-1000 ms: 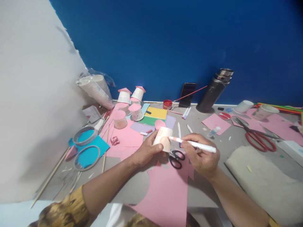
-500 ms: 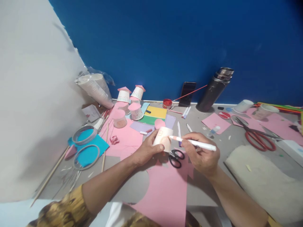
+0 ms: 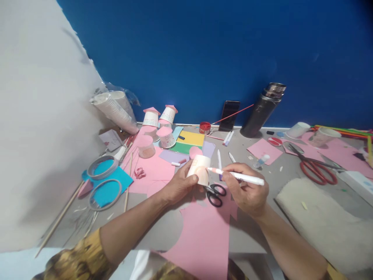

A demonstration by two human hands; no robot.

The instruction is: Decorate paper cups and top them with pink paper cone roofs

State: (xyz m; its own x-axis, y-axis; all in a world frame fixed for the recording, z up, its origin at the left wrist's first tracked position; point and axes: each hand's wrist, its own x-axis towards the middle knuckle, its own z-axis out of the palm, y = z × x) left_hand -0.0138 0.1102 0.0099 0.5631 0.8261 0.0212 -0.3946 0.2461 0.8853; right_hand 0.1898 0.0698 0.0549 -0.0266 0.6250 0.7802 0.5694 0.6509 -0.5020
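My left hand (image 3: 179, 186) is wrapped round a small paper cup (image 3: 199, 168) lying on its side above the table, pink inside. My right hand (image 3: 247, 190) pinches a white marker (image 3: 241, 177) whose pink tip touches the cup's side. Small black-handled scissors (image 3: 215, 194) lie just under the cup on a pink paper sheet (image 3: 204, 237).
Finished paper cups with pink tops (image 3: 159, 116) stand at the back beside a stack of cups (image 3: 115, 111). Red scissors (image 3: 316, 167), a dark flask (image 3: 262, 109), a phone (image 3: 229, 114), a red paint pot (image 3: 205, 127), tape rings (image 3: 103, 167) and coloured papers are scattered about.
The view has shifted slightly. Both hands keep the cup and marker almost still, the marker tip staying at the cup's side.
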